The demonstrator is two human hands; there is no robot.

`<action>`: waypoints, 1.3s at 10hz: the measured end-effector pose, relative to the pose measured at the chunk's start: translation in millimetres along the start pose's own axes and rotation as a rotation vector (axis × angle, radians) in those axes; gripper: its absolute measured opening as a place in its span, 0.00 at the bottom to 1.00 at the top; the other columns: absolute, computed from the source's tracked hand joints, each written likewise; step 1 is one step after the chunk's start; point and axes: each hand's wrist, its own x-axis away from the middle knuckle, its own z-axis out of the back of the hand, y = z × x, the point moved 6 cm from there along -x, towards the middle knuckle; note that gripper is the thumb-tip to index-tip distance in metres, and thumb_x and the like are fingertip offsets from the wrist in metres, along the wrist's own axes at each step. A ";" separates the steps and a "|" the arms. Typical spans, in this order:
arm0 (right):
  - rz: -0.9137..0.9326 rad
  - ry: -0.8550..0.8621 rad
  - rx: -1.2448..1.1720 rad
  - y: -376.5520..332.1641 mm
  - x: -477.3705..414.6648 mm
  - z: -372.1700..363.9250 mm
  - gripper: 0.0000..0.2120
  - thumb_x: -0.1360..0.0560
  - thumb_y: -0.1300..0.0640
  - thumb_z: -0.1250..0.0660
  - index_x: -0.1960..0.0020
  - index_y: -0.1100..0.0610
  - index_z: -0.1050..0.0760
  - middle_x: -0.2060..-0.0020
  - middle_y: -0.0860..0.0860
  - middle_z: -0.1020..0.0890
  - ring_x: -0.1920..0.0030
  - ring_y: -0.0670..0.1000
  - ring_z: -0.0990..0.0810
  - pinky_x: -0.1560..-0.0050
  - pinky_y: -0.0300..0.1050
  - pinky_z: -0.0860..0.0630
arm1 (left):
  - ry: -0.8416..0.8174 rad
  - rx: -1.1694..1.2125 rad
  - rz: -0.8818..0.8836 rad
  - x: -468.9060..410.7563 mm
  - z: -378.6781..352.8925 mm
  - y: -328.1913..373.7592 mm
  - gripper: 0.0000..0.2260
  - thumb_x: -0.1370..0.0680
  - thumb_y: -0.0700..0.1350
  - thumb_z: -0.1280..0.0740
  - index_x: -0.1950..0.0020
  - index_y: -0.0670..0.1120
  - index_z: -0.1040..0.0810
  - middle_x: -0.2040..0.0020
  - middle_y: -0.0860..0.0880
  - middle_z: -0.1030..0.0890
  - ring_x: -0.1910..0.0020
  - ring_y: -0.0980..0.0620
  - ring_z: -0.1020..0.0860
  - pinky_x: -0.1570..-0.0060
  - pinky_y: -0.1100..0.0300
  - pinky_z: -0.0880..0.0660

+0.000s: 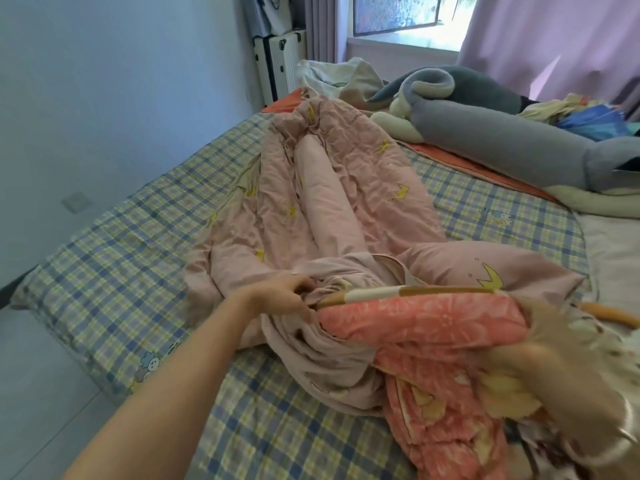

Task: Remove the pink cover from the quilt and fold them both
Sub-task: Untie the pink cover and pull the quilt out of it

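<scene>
The pink cover (pixel 332 181) with yellow crowns lies crumpled along the middle of the bed. A coral flowered quilt (pixel 426 323) sticks out of its near opening. My left hand (pixel 287 296) grips the bunched edge of the cover right where the quilt comes out. My right hand (pixel 540 368), blurred at the lower right, holds the quilt's near end with its fingers curled round the fabric.
The bed carries a blue and yellow checked sheet (pixel 114 258). A long grey plush cushion (pixel 502 133) and piled clothes lie along the far right. A white suitcase (pixel 280 64) stands by the wall at the back, under the window.
</scene>
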 end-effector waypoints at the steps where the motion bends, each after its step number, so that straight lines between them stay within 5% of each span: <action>1: -0.007 0.015 -0.226 -5.2 -5.5 -10.4 0.25 0.47 0.71 0.24 0.51 0.60 0.20 0.64 0.49 0.15 0.58 0.54 0.16 0.61 0.45 0.19 | 0.001 0.207 -0.040 9.4 -20.3 22.2 0.38 0.33 0.55 0.25 0.28 0.52 0.39 0.30 0.52 0.35 0.31 0.53 0.35 0.30 0.55 0.38; 2: 0.069 0.009 -0.410 -26.9 -0.9 -14.4 0.21 0.55 0.68 0.23 0.63 0.57 0.17 0.68 0.54 0.16 0.68 0.52 0.16 0.71 0.39 0.23 | 0.351 -0.423 -0.132 1.4 -46.5 44.7 0.33 0.26 0.54 0.32 0.27 0.48 0.43 0.30 0.49 0.36 0.30 0.48 0.37 0.30 0.48 0.43; 3: 0.017 -0.002 -0.289 -21.5 -9.7 -6.3 0.16 0.52 0.61 0.21 0.64 0.55 0.18 0.66 0.54 0.15 0.67 0.51 0.17 0.70 0.39 0.22 | 0.610 -0.575 -0.105 -7.3 -46.0 45.0 0.19 0.25 0.49 0.37 0.35 0.48 0.32 0.38 0.49 0.26 0.38 0.47 0.28 0.36 0.52 0.39; 4: -0.037 0.239 0.791 -9.9 -24.1 18.1 0.19 0.38 0.54 0.22 0.53 0.55 0.26 0.52 0.58 0.19 0.51 0.57 0.21 0.55 0.49 0.26 | 0.652 -0.461 -0.167 -6.0 -44.7 50.9 0.13 0.26 0.47 0.37 0.42 0.47 0.26 0.43 0.48 0.21 0.44 0.45 0.23 0.46 0.55 0.32; 5: 0.302 0.252 1.338 -24.6 -37.1 -15.9 0.40 0.46 0.56 0.23 0.39 0.61 0.35 0.44 0.63 0.24 0.48 0.63 0.22 0.51 0.62 0.26 | 0.706 -0.436 -0.291 1.1 -49.2 70.0 0.11 0.27 0.45 0.37 0.46 0.46 0.24 0.47 0.47 0.20 0.49 0.44 0.21 0.52 0.55 0.30; 6: 0.345 -0.119 1.330 -15.6 -44.1 -88.0 0.36 0.31 0.46 0.34 0.29 0.55 0.47 0.32 0.55 0.33 0.33 0.55 0.33 0.33 0.58 0.41 | 0.770 -0.478 -0.370 11.2 -42.8 74.5 0.07 0.36 0.44 0.28 0.60 0.45 0.21 0.63 0.48 0.18 0.66 0.47 0.19 0.68 0.60 0.28; 7: 0.272 -0.041 1.198 -18.3 -57.5 -113.2 0.22 0.29 0.48 0.38 0.38 0.56 0.37 0.40 0.53 0.25 0.38 0.54 0.28 0.45 0.46 0.35 | 0.745 -0.495 -0.371 17.4 -40.6 63.6 0.12 0.43 0.45 0.24 0.63 0.48 0.21 0.68 0.51 0.19 0.72 0.51 0.21 0.73 0.64 0.30; 8: 0.196 0.014 1.025 -16.3 -60.3 -116.4 0.16 0.29 0.49 0.37 0.44 0.55 0.32 0.44 0.53 0.22 0.43 0.56 0.24 0.53 0.44 0.31 | 0.693 -0.379 -0.212 11.9 -34.1 37.9 0.12 0.29 0.48 0.33 0.47 0.46 0.27 0.48 0.49 0.20 0.49 0.47 0.22 0.54 0.57 0.31; 10: 0.375 -0.055 0.871 -53.7 -28.9 -135.1 0.13 0.30 0.54 0.37 0.45 0.53 0.30 0.48 0.51 0.21 0.46 0.56 0.23 0.53 0.44 0.29 | 0.618 -0.460 0.078 -4.4 -28.3 -6.5 0.13 0.23 0.44 0.40 0.39 0.45 0.32 0.41 0.48 0.21 0.38 0.49 0.26 0.34 0.54 0.42; 12: 0.462 -0.107 0.452 -92.0 22.5 -103.2 0.05 0.32 0.59 0.30 0.59 0.53 0.25 0.68 0.46 0.20 0.68 0.45 0.22 0.67 0.39 0.25 | 0.604 -0.552 0.343 -1.8 -4.6 -38.6 0.17 0.19 0.51 0.48 0.31 0.51 0.33 0.34 0.51 0.26 0.33 0.47 0.32 0.33 0.34 0.45; 13: 0.406 -0.151 0.261 -94.3 24.9 -76.9 0.11 0.33 0.62 0.26 0.66 0.51 0.26 0.71 0.40 0.20 0.73 0.44 0.23 0.75 0.34 0.28 | 0.372 -0.517 0.377 -3.0 3.0 -38.5 0.23 0.21 0.57 0.43 0.29 0.47 0.36 0.31 0.48 0.30 0.30 0.47 0.36 0.30 0.36 0.52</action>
